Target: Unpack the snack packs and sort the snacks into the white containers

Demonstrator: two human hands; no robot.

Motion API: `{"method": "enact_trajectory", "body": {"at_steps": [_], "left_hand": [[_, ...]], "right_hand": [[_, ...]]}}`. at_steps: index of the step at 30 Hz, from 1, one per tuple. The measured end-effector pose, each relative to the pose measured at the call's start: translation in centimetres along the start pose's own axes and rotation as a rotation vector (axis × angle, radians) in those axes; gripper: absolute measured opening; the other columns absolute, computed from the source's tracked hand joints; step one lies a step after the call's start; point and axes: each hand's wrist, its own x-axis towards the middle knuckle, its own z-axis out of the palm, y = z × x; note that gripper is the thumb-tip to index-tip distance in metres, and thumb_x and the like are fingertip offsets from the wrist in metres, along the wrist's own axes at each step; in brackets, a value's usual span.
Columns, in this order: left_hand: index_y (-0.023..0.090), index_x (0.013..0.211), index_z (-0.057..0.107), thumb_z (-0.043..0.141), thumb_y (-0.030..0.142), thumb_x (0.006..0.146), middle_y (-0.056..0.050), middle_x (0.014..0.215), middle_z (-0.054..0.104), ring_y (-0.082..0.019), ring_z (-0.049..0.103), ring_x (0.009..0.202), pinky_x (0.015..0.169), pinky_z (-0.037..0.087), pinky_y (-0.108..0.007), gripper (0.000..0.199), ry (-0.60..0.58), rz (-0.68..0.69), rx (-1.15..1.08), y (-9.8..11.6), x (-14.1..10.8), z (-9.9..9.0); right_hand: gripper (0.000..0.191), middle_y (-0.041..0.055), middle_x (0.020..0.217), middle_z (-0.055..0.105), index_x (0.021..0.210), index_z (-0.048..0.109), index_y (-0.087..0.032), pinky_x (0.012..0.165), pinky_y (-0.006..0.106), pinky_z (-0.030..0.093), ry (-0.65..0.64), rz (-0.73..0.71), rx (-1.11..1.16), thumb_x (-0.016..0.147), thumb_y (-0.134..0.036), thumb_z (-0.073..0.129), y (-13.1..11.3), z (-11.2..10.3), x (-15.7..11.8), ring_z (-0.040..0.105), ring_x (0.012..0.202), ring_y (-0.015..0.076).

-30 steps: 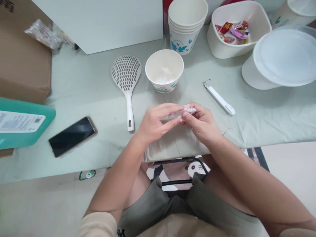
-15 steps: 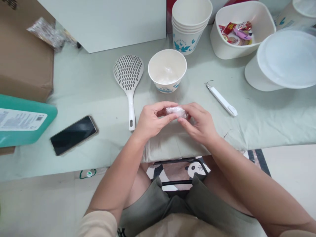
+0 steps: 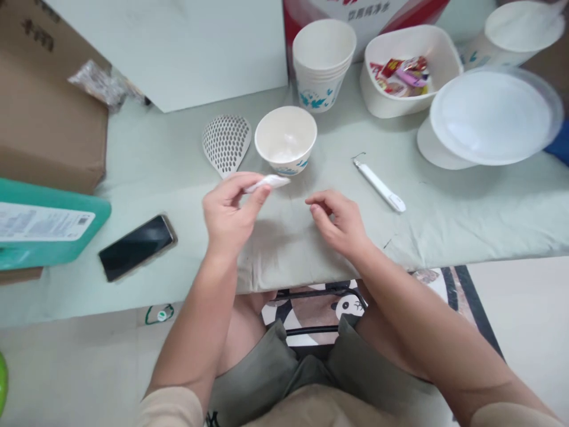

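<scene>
My left hand point(image 3: 232, 207) pinches a small whitish packet in shiny clear plastic point(image 3: 272, 182) between thumb and fingers. What the packet contains cannot be made out. It is held just in front of a white paper bowl point(image 3: 287, 136) with a blue print, which has some clear plastic inside. Further right, my right hand point(image 3: 336, 222) is apart from the packet, fingers curled and thumb close to the forefinger; nothing shows between them. A white slotted skimmer point(image 3: 226, 142) lies beyond my left hand, which hides its handle. To the right of my right hand lies a white utility knife point(image 3: 380, 187).
Stacked paper cups point(image 3: 322, 65) stand behind the bowl. At the right are a tub of colourful wrapped snacks point(image 3: 413, 104) and a lidded white container point(image 3: 495, 115). A phone point(image 3: 137, 248), a green jug point(image 3: 89, 237) and a cardboard box point(image 3: 48, 112) are on the left.
Both hands were together on the packet. Now my right hand has let go and moved away, while my left hand has lifted the packet leftward, near the bowl. The view has shifted slightly.
</scene>
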Motion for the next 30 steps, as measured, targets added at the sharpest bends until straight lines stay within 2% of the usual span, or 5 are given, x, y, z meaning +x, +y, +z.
{"method": "enact_trajectory", "body": {"at_steps": [8,13,18,24,30], "left_hand": [[0.020,0.107,0.071,0.096,0.030,0.070,0.003,0.106,0.072,-0.016,0.064,0.108,0.097,0.050,-0.033,0.046,-0.091,0.070,0.238,0.8,8.0,1.8],[0.021,0.077,0.073,0.074,0.039,0.092,0.003,0.069,0.068,-0.011,0.060,0.064,0.059,0.048,-0.027,0.023,-0.047,-0.018,0.119,1.3,3.3,1.0],[0.023,0.090,0.076,0.060,0.025,0.094,-0.001,0.086,0.078,-0.018,0.072,0.084,0.084,0.059,-0.034,0.017,0.020,-0.221,0.302,-1.4,-0.7,-1.9],[0.020,0.119,0.072,0.072,0.018,0.079,-0.016,0.131,0.065,-0.035,0.064,0.124,0.110,0.051,-0.048,0.040,-0.177,-0.399,0.695,-2.8,-1.8,-4.1],[0.024,0.116,0.063,0.058,0.010,0.081,-0.014,0.115,0.067,-0.033,0.067,0.099,0.091,0.052,-0.047,0.038,-0.288,-0.547,0.852,-1.7,-1.9,-5.8]], "right_hand": [[0.020,0.0035,0.083,0.071,0.096,0.070,-0.020,0.066,0.027,0.047,-0.041,-0.043,0.087,0.091,-0.028,0.052,0.1,-0.6,0.2,0.059,0.069,0.0140],[0.013,-0.0006,0.067,0.066,0.080,0.065,-0.022,0.059,0.026,0.043,-0.013,0.057,0.100,0.086,-0.033,0.064,0.1,-1.1,-0.2,0.053,0.058,0.0121],[0.034,-0.0003,0.057,0.062,0.066,0.059,-0.022,0.058,0.028,0.042,-0.080,0.096,0.045,0.093,-0.043,0.057,0.0,-0.2,-0.2,0.056,0.053,0.0133],[0.025,0.0036,0.093,0.080,0.100,0.072,-0.021,0.072,0.030,0.054,-0.158,0.090,0.093,0.088,-0.017,0.050,-0.1,3.2,-0.2,0.075,0.070,0.0163],[0.021,0.0026,0.084,0.077,0.094,0.071,-0.020,0.067,0.030,0.051,-0.193,0.021,0.043,0.086,-0.015,0.052,-1.3,6.2,0.1,0.073,0.067,0.0164]]}}
